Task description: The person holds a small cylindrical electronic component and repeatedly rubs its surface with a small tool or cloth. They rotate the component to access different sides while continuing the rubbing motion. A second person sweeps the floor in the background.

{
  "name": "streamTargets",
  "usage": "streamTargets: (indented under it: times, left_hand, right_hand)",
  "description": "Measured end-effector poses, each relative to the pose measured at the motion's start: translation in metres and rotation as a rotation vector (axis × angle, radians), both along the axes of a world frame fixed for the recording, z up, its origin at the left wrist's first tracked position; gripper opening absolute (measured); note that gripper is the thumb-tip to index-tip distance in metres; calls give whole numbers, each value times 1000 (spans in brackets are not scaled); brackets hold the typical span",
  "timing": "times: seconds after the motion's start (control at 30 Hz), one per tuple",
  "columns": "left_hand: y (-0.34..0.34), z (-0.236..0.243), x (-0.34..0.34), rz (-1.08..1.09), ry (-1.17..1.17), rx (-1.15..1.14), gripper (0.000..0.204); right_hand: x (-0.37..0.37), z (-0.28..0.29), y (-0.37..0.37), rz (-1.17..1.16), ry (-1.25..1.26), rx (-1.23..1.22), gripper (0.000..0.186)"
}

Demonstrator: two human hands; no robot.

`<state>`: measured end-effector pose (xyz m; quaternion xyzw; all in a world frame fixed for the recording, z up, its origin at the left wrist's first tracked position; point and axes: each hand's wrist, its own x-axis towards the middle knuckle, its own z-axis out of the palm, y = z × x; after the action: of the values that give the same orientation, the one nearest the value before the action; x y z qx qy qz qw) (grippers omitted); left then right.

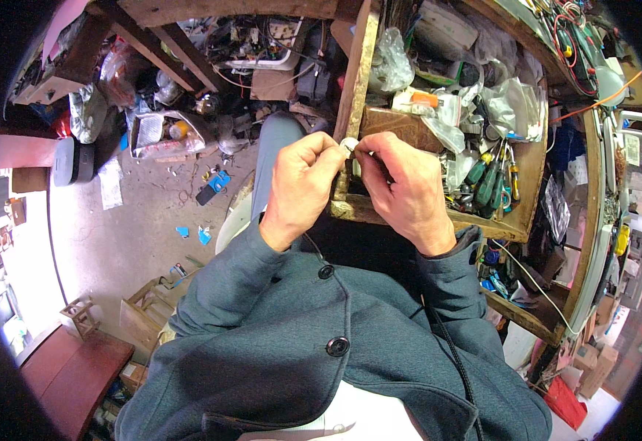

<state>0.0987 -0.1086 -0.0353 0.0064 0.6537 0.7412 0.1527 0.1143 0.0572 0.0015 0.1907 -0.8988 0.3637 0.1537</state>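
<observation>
Both hands are pinched on a small white round part [348,145], left hand [303,184] and right hand [402,187] meeting right over the near-left corner of the wooden tray [519,213]. Grip's fingertip-only, so I'd guess a slip drops it among the green-handled screwdrivers [486,180] in the tray, or onto the littered floor [145,220] left of it.

We see a small white part [349,145], roundish and pale, pinched between the fingertips of both hands. Only a sliver of it shows; the fingers hide the rest, so we cannot tell its full shape. It sits in the air just above the near left corner of the wooden drawer [350,209], close to its left wall.
</observation>
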Motion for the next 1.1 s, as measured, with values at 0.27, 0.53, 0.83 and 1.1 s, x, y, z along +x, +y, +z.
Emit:
streamTargets:
  times: [0.27, 0.53, 0.83, 1.1]
  left_hand:
    - [-1, -1, -1, -20, -22, 2, 21]
    - [0, 0, 0, -19, -14, 16, 21]
    - [0, 3, 0, -23, 1, 18, 18]
    - [0, -3, 0, -28, 24, 11, 17]
  right_hand:
    - [-1, 1, 1, 15, 0, -25, 14]
    - [0, 2, 2, 1, -31, -4, 14]
    - [0, 2, 2, 4, -12, -16, 15]
    - [0, 1, 2, -17, -38, -2, 15]
